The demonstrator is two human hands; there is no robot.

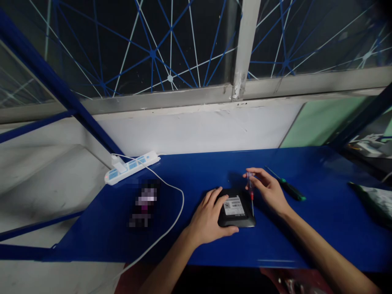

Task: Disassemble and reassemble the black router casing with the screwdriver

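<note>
A flat black box-like device (226, 221) with a white printed label (234, 206) on its upper face lies on the blue table. My left hand (208, 216) rests over its left side, fingers on the top and thumb along the near edge, gripping it. In my right hand (268, 188) is a small screwdriver (251, 194) with a clear purplish handle and a red collar, pinched near the top of the handle. It stands nearly upright, its tip at the device's right edge. Whether the tip sits in a screw is too small to tell.
A green-and-black screwdriver (292, 190) lies right of my right hand. At the left are a white power strip (133, 167), its white cable (183, 200) and a pixelated dark phone-like object (143, 204). A green-and-white bag (375, 202) lies far right on the blue table (196, 169).
</note>
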